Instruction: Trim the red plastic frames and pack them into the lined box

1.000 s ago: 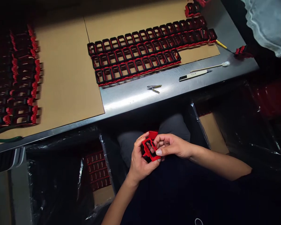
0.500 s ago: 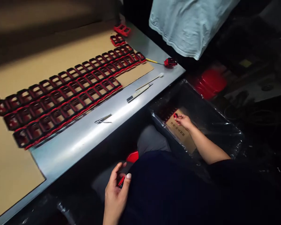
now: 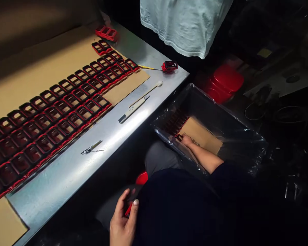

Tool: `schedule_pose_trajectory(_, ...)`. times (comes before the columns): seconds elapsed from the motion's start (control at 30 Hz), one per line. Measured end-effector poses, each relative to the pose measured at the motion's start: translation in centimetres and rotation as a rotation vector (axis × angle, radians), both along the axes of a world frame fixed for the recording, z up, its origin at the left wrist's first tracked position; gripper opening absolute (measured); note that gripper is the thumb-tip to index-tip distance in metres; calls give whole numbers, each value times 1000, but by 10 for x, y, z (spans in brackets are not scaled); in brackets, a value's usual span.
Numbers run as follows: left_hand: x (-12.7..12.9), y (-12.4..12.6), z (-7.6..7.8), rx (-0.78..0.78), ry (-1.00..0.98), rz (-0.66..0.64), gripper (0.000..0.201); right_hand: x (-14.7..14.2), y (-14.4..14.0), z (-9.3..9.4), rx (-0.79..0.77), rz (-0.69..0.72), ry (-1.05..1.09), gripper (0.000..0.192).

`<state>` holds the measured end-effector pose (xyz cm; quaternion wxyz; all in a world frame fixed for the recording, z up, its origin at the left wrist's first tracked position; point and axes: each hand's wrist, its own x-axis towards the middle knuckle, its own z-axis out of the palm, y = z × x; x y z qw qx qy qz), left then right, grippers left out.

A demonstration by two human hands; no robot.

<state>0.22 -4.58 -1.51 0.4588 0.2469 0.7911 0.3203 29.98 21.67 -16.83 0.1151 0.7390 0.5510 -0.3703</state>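
My left hand [image 3: 122,223] sits low in my lap, closed around a red and black frame part [image 3: 129,209] that is mostly hidden by my fingers and my dark top. My right hand [image 3: 187,139] reaches into the plastic-lined box [image 3: 220,123] on my right. Its fingertips pinch a small red and black frame part [image 3: 179,137] at the near end of the rows of frames [image 3: 175,122] lying in the box on brown cardboard [image 3: 202,135].
Three long rows of red and black frames [image 3: 53,116] lie on cardboard on the metal table [image 3: 66,177]. Tweezers [image 3: 91,147], a craft knife [image 3: 132,110], a cotton swab [image 3: 150,89] and one loose frame [image 3: 169,66] lie near its edge. A person in a pale shirt [image 3: 187,24] stands behind, beside a red stool [image 3: 224,82].
Both hands held one frame together in my lap; my right hand then carried a part right into the box and has lowered it to the rows. My view swung right.
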Motion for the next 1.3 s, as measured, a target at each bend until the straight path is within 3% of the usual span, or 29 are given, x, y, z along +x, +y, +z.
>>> schedule_pose_trajectory(0.07, 1, 3, -1, 20, -143, 66, 66, 0, 0, 8, 22, -27, 9, 32)
schedule_pose_trajectory(0.17, 6, 7, 6, 102, -443, 238, 53, 4, 1, 35, 85, -59, 39, 33)
schedule_pose_trajectory(0.27, 11, 17, 17, 235, -698, 435, 33, 1, 0, 74, 204, -53, 111, 30)
schedule_pose_trajectory(0.4, 8, 37, 24, 473, -849, 526, 31, -39, -34, 134, 352, 23, 345, 27)
schedule_pose_trajectory(0.43, 8, 42, 25, 544, -847, 536, 31, -56, -51, 150, 305, 107, 592, 24)
schedule_pose_trajectory(0.5, 9, 49, 28, 649, -833, 539, 33, -94, -89, 178, -119, 361, 1023, 32)
schedule_pose_trajectory(0.53, 10, 50, 30, 680, -824, 542, 34, -114, -106, 188, -311, 422, 1136, 36)
schedule_pose_trajectory(0.6, 14, 50, 34, 719, -818, 550, 33, -147, -132, 201, -402, 424, 1231, 34)
schedule_pose_trajectory(0.7, 16, 42, 38, 784, -823, 563, 28, -173, -146, 210, -327, 477, 1233, 31)
schedule_pose_trajectory(0.87, 16, 19, 35, 724, -735, 562, 21, -172, -145, 212, -151, 630, 1189, 15)
schedule_pose_trajectory(1.03, 14, -7, 34, 762, -628, 359, 38, -163, -148, 208, -171, 654, 1251, 17)
schedule_pose_trajectory(1.2, 9, -30, 38, 741, -429, 81, 68, -156, -147, 202, -112, 680, 1321, 27)
schedule_pose_trajectory(1.3, 11, -34, 42, 707, -339, 40, 79, -155, -146, 199, -52, 694, 1385, 28)
